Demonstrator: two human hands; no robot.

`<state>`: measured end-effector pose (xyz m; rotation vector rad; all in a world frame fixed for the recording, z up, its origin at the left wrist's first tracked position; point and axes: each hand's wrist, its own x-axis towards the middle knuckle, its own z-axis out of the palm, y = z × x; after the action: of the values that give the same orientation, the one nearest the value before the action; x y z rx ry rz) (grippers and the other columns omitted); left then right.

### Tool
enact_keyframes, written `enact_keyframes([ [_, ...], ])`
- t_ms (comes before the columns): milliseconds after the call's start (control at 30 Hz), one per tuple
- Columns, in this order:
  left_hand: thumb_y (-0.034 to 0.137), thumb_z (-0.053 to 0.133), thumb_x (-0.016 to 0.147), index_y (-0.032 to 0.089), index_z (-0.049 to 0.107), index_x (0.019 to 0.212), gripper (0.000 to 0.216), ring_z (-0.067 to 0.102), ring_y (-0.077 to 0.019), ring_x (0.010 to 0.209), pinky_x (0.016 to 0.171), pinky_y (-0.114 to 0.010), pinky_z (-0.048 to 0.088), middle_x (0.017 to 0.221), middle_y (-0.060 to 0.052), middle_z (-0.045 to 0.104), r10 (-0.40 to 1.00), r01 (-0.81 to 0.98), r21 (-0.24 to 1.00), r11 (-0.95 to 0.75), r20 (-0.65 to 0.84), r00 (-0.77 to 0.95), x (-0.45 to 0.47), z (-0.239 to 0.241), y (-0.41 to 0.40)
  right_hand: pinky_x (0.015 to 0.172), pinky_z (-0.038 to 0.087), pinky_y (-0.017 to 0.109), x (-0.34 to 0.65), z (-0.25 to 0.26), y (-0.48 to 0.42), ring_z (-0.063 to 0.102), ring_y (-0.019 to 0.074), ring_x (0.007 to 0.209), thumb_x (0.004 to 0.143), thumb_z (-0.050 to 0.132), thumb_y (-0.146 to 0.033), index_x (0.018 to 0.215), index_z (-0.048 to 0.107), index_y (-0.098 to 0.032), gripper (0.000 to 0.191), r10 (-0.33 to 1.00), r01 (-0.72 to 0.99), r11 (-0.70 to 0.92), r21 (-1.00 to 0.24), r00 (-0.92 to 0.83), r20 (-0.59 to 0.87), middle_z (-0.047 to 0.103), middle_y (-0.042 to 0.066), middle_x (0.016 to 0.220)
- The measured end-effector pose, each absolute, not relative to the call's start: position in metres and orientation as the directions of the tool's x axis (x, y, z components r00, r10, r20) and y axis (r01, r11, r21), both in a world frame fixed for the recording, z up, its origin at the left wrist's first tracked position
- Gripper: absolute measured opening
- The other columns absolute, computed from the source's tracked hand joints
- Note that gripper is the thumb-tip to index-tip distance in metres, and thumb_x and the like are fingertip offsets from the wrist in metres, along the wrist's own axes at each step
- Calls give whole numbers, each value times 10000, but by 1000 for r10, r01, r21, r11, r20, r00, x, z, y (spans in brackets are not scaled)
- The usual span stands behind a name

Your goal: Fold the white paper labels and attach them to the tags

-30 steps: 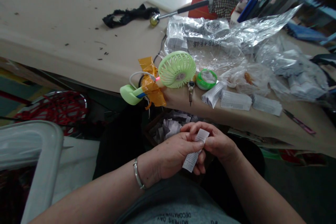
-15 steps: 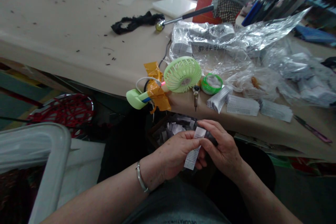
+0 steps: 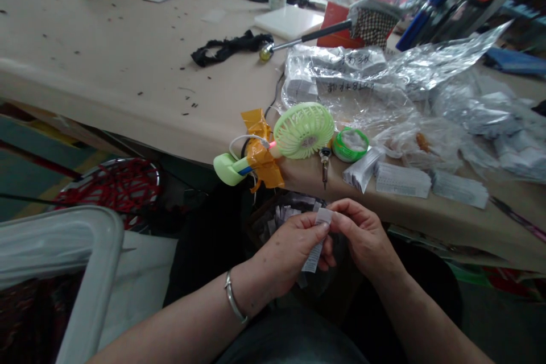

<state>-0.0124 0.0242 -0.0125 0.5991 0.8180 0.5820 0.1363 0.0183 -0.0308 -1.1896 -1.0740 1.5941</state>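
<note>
A narrow white printed paper label (image 3: 316,244) is pinched between both hands over my lap, below the table edge. My left hand (image 3: 290,253) grips it with thumb and fingers closed; a silver bangle (image 3: 234,302) circles that wrist. My right hand (image 3: 362,239) pinches the label's top end from the right. Behind the hands a dark box (image 3: 288,213) holds several similar loose labels.
A green mini fan (image 3: 303,129) taped with orange tape sits at the table edge (image 3: 170,136), beside a green tape roll (image 3: 350,144), a small tool (image 3: 325,164), label stacks (image 3: 403,180) and clear plastic bags (image 3: 384,77). A grey bin rim (image 3: 85,250) and a red wire basket (image 3: 113,182) lie at left.
The view has tilted so the table sits lower in the picture. The fingers have shifted along the label, folding its top end over; the label stays in both hands.
</note>
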Motion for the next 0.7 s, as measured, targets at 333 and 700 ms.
enact_keyframes([
  [333, 195, 494, 870, 127, 597, 872, 124, 546, -94, 499, 517, -207, 441, 582, 20, 518, 673, -455, 499, 738, -487, 557, -18, -11, 37, 832, 521, 313, 138, -35, 16, 632, 157, 892, 809, 631, -310, 1114, 580, -258, 313, 997, 109, 77, -991, -7, 76, 644, 23, 975],
  [700, 125, 450, 887, 99, 599, 888, 152, 564, -107, 547, 547, -222, 460, 599, -3, 545, 645, -520, 385, 763, -510, 569, -13, -17, 36, 1047, 393, 539, 134, -75, -36, 440, 292, 1298, 706, 738, -319, 1474, 50, -295, 1031, 964, 469, 261, -844, -175, 200, 379, 141, 1448],
])
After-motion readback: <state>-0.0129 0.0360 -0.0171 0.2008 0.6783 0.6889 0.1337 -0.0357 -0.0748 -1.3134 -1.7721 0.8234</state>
